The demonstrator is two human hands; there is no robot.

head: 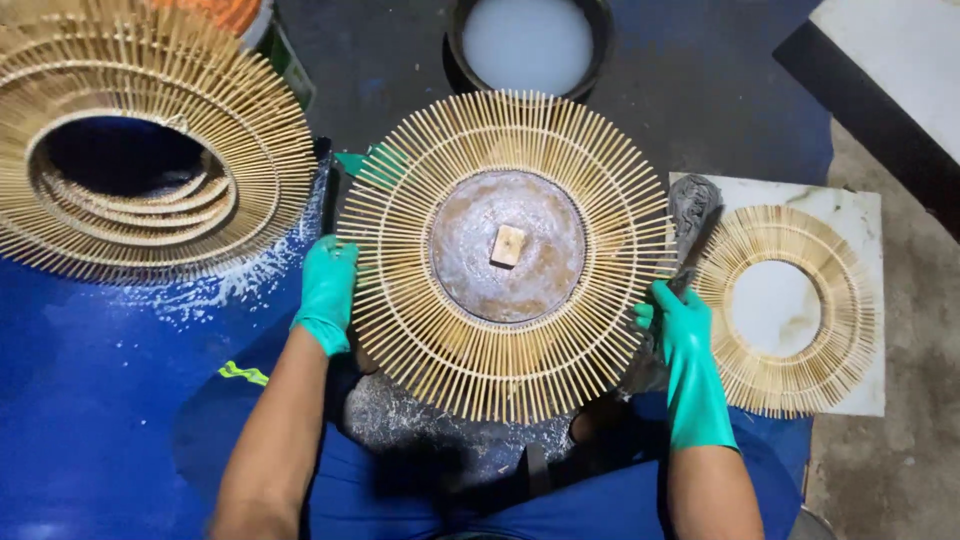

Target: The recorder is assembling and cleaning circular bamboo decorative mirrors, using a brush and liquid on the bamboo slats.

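At the centre of the frame, a round sunburst ring of pale bamboo sticks [505, 255] lies flat over a rusty round metal disc [507, 245] with a small square wooden block [508, 246] at its middle. The left hand [328, 290], in a green rubber glove, comes up from the lower left with the forearm bare and straight; its fingers curl closed over the ring's left rim. The right hand [680, 335], gloved the same, rises from the lower right and closes on the ring's right rim, thumb on top. Both hands grip the one ring from opposite sides.

One such ring is in hand. At the upper left of the frame stands one stack of larger bamboo-stick rings [150, 150] on a blue sheet [80, 400]; how many rings it holds cannot be told. At the right, one smaller bamboo-stick ring [785, 310] lies on a white marble-patterned slab [860, 210], just beside the right hand. At the top centre stands one black round tub of white liquid [527, 45]. White dust is scattered below the stack.
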